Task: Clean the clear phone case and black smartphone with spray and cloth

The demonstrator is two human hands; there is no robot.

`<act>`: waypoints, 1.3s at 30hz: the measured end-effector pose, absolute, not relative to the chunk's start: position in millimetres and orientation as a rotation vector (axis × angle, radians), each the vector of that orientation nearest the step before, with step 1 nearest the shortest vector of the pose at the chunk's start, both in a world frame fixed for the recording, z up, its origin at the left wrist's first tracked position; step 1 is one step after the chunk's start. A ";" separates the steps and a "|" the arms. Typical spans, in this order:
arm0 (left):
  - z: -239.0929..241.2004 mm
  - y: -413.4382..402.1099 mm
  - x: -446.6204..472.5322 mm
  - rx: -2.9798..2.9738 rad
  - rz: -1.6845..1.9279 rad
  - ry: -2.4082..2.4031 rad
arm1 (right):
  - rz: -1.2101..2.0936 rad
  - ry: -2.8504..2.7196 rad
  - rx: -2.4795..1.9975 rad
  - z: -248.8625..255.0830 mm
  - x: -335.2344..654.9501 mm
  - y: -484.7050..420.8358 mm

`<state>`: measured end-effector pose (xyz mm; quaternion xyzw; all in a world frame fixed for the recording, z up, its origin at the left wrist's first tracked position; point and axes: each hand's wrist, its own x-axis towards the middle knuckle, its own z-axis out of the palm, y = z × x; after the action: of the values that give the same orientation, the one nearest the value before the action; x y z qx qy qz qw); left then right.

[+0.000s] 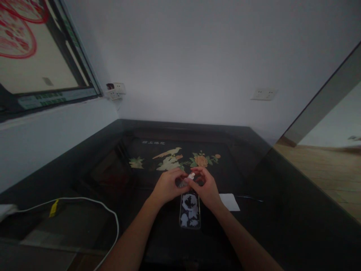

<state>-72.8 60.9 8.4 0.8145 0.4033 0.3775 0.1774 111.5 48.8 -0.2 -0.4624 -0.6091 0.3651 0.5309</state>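
My left hand (170, 184) and my right hand (205, 186) meet over the dark table, fingers closed around a small white piece (191, 176). It has a narrow tip pointing up and right, like a small bottle or tube, but its kind is not clear. Some of it is hidden behind my fingers. Just below my hands lies a clear phone case (190, 214) with pale, whitish shapes on it. Its upper end is partly covered by my hands. To the right of my right wrist, a white sheet of paper (229, 202) lies flat.
A thin dark stick (249, 197) lies beyond the paper. A white cable (117, 222) with a yellow tag (53, 208) curves across the left side. The glossy tabletop (262, 229) bears a bird-and-flower picture (169, 160). Wall sockets (264, 94) sit above the table's far edge.
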 end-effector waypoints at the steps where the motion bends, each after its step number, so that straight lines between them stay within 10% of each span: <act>1: 8.1 60.9 -72.8 2.298 1.074 1.154 | 0.885 -1.447 -1.094 -0.6 111.7 49.7; 39: 2.5 68.2 -83.3 2.200 1.088 1.449 | 0.918 -0.893 -0.897 0.8 134.8 71.6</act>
<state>-83.3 68.2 2.5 0.7638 0.5029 0.3777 0.1451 134.8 71.6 0.8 -0.4043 -0.4023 0.4135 0.7098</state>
